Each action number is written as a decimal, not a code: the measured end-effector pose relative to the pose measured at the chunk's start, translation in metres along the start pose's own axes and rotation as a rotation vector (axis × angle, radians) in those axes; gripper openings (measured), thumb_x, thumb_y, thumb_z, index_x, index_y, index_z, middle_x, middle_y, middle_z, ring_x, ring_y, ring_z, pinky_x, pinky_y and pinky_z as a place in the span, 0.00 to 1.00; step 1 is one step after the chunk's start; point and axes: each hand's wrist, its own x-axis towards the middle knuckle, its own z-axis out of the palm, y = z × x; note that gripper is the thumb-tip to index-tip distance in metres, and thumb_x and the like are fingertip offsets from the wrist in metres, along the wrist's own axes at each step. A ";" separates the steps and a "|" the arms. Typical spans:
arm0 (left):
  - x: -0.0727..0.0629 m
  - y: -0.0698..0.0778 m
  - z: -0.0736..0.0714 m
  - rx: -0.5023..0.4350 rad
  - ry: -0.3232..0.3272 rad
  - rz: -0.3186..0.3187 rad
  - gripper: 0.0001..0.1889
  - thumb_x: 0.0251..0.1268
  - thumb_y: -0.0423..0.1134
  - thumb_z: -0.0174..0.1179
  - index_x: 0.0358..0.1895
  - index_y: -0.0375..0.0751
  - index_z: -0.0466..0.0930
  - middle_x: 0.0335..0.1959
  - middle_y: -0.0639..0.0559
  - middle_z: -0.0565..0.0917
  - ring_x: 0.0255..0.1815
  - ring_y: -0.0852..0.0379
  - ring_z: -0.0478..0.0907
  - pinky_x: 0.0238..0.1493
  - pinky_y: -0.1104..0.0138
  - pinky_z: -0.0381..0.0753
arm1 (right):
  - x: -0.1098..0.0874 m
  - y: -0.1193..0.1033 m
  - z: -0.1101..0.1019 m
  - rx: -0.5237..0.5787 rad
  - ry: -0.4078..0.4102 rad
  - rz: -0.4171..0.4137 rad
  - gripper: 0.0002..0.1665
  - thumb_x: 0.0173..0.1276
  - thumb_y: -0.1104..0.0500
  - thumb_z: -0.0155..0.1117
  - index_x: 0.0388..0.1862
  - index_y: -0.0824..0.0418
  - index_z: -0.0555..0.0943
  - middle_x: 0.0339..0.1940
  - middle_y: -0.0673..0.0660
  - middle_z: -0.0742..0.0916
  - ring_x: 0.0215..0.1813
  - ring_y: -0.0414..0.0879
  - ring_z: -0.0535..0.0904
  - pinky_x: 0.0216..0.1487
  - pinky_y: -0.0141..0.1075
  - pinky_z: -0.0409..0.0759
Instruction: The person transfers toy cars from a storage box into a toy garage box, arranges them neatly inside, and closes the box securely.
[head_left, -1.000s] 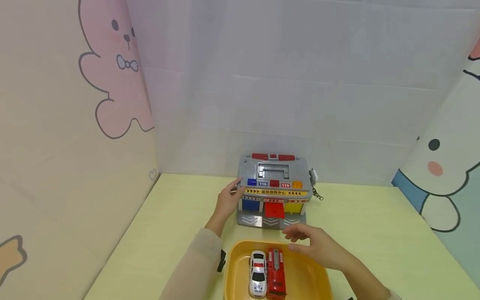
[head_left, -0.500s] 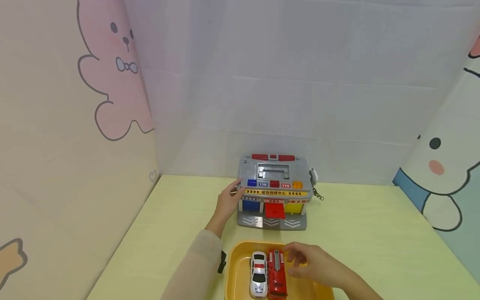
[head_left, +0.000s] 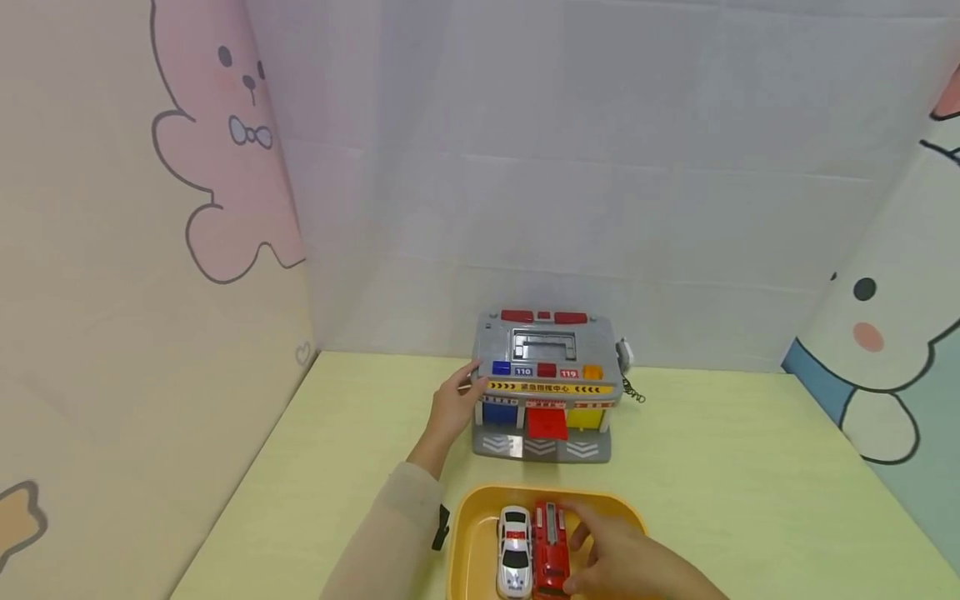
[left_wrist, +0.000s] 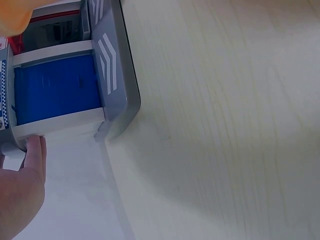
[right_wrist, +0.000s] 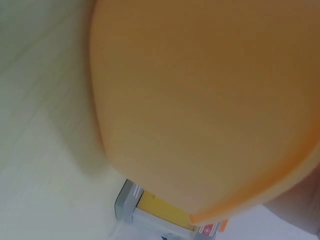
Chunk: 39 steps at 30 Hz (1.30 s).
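Observation:
A grey toy emergency station (head_left: 540,433) stands at the back, its middle red door raised outward and the blue and yellow doors down. Against its left side rests my left hand (head_left: 452,410), thumb by the front edge, fingers fairly straight on the side wall in the left wrist view. In the yellow tray (head_left: 461,542) lie a white police car (head_left: 515,554) and a red fire truck (head_left: 550,550), side by side. My right hand (head_left: 618,557) is over the tray, index fingertip and thumb apart at the truck's right side. The tray's wall hides most of that hand in the right wrist view.
A white handset (head_left: 625,354) with a coiled black cord hangs on the station's right side. A pale fabric wall (head_left: 480,208) rises right behind the station, and printed side walls flank the light yellow table (head_left: 720,467).
My right hand has come down toward me from above the tray's far right rim to the fire truck's right side. The left hand stays on the station.

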 end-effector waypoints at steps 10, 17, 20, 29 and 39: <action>0.003 0.001 0.000 0.002 -0.002 0.017 0.24 0.72 0.49 0.57 0.69 0.53 0.71 0.60 0.41 0.77 0.57 0.45 0.77 0.55 0.53 0.78 | 0.007 0.002 0.004 -0.110 0.003 0.019 0.58 0.47 0.50 0.82 0.74 0.58 0.60 0.38 0.57 0.79 0.40 0.54 0.75 0.41 0.51 0.84; 0.004 0.003 0.001 -0.006 -0.005 0.017 0.24 0.72 0.50 0.57 0.69 0.53 0.71 0.60 0.42 0.77 0.57 0.45 0.77 0.55 0.53 0.78 | 0.010 0.003 0.005 -0.125 -0.003 -0.025 0.62 0.46 0.51 0.82 0.75 0.60 0.57 0.37 0.56 0.80 0.39 0.53 0.75 0.42 0.49 0.83; 0.003 0.003 0.001 -0.012 0.000 0.022 0.24 0.72 0.49 0.57 0.69 0.53 0.71 0.59 0.41 0.77 0.57 0.45 0.77 0.55 0.53 0.78 | 0.013 0.004 0.005 -0.130 -0.001 -0.042 0.63 0.45 0.52 0.83 0.75 0.60 0.55 0.40 0.56 0.80 0.39 0.53 0.75 0.44 0.50 0.81; -0.001 0.000 -0.001 -0.001 -0.006 0.012 0.25 0.73 0.49 0.56 0.70 0.51 0.70 0.60 0.40 0.76 0.58 0.44 0.77 0.56 0.52 0.78 | 0.020 0.009 0.008 -0.112 -0.033 -0.067 0.64 0.41 0.52 0.85 0.72 0.59 0.55 0.43 0.57 0.79 0.42 0.54 0.74 0.48 0.52 0.81; 0.001 -0.002 0.000 0.001 0.002 0.017 0.24 0.72 0.49 0.57 0.69 0.51 0.71 0.59 0.42 0.78 0.56 0.45 0.77 0.55 0.53 0.78 | 0.024 0.015 0.004 -0.154 -0.072 -0.097 0.62 0.45 0.51 0.84 0.72 0.61 0.55 0.42 0.57 0.79 0.42 0.53 0.75 0.51 0.53 0.79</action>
